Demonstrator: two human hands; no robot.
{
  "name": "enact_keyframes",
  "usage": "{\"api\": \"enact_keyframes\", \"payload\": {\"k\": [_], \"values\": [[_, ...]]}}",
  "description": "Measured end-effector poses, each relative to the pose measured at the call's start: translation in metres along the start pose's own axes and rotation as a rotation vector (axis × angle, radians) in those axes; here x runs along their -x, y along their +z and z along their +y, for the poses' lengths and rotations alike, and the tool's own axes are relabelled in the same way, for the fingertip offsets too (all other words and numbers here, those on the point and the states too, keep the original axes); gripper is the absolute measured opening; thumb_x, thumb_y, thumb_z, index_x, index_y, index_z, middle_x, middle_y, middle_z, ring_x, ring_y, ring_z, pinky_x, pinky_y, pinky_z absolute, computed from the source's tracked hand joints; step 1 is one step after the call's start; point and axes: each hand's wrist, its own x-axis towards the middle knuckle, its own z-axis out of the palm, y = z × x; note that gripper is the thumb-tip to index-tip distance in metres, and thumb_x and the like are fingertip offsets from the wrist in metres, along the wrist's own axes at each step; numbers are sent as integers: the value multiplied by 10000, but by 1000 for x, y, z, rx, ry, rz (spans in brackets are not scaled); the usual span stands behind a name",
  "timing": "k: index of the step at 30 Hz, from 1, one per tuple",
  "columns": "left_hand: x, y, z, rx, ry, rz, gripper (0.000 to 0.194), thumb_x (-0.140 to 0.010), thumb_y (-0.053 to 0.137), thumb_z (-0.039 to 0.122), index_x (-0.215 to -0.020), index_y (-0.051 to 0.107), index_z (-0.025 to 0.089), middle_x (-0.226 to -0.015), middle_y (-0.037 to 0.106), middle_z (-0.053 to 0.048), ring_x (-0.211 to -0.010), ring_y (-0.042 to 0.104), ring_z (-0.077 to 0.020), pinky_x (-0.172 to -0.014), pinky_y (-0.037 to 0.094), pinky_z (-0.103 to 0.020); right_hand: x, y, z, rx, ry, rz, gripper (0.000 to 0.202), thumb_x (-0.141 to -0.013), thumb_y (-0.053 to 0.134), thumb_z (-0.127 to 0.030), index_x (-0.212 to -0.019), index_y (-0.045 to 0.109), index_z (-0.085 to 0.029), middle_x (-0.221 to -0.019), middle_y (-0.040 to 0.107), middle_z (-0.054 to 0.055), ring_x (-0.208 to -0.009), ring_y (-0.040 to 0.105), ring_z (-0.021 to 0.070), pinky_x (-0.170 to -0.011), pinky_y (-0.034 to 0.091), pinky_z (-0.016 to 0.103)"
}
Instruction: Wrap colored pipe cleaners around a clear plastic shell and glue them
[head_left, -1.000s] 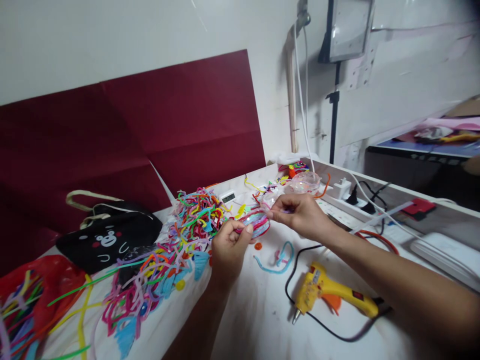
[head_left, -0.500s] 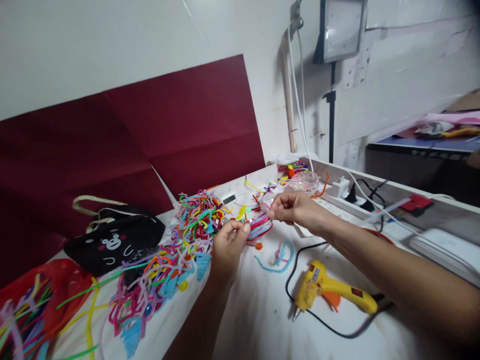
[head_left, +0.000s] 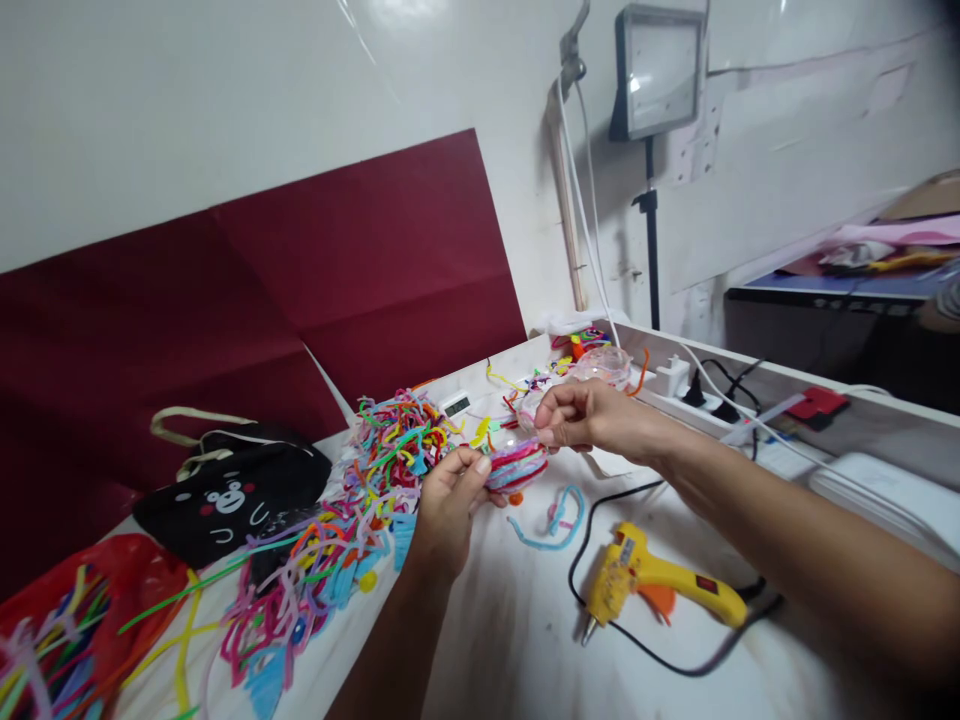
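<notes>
In the middle of the head view, my left hand [head_left: 452,497] is closed on the left side of a rounded bundle of pink, red and light blue fuzzy strands [head_left: 519,466]. My right hand [head_left: 581,415] is pinched at the bundle's upper right edge; whatever is between its fingertips is too small to make out. Just below the bundle lies an orange piece [head_left: 515,499]. A curled light blue pipe cleaner [head_left: 546,545] with a pink bit rests on the table nearer to me.
A yellow glue gun [head_left: 660,580] with a black cord lies at the right. Piled pipe cleaners [head_left: 401,440], a black bag [head_left: 240,490] and a red plastic bag [head_left: 150,570] fill the left. Clear round containers [head_left: 602,367] and a power strip [head_left: 697,403] stand farther back.
The bundle has turned so that more of its striped side shows. Both hands have stayed close to it, and the camera view has shifted slightly.
</notes>
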Motion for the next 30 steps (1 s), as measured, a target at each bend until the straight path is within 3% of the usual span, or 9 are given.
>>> {"api": "enact_keyframes", "payload": {"k": [9, 19, 22, 25, 30], "values": [[-1, -12, -12, 42, -31, -41, 477, -780, 948, 591, -793, 681, 196, -552, 486, 95, -483, 407, -79, -590, 556, -262, 0, -3, -1, 15, 3, -13, 532, -538, 1121, -453, -772, 723, -190, -593, 688, -44, -564, 464, 93, -540, 274, 258], [3, -4, -6, 87, -66, -69, 491, -750, 955, 600, -779, 661, 208, -541, 394, 121, -470, 315, -61, -580, 562, -263, 0, -8, 3, 34, 37, -76, 528, -532, 1131, -462, -793, 770, -179, -611, 676, -39, -578, 448, 94, -547, 228, 262], [4, 2, -2, 107, -71, -59, 511, -712, 974, 604, -762, 651, 212, -515, 378, 129, -456, 302, -57, -563, 549, -259, 0, -10, 3, 61, 6, -76, 496, -556, 1123, -467, -819, 819, -176, -679, 696, -26, -654, 510, 121, -602, 328, 277], [6, 6, 2, 126, -75, -56, 532, -686, 997, 602, -755, 641, 214, -512, 389, 129, -452, 314, -54, -546, 521, -247, 0, -13, 2, 100, -54, -73, 457, -568, 1124, -451, -836, 863, -188, -833, 778, 18, -814, 627, 177, -757, 484, 326], [9, 10, 4, 140, -83, -87, 560, -686, 1006, 615, -734, 611, 221, -514, 374, 135, -466, 280, -52, -559, 528, -261, 0, -20, 4, 146, -99, -145, 367, -706, 1067, -480, -855, 874, -205, -902, 794, 24, -892, 678, 198, -887, 539, 375]]}}
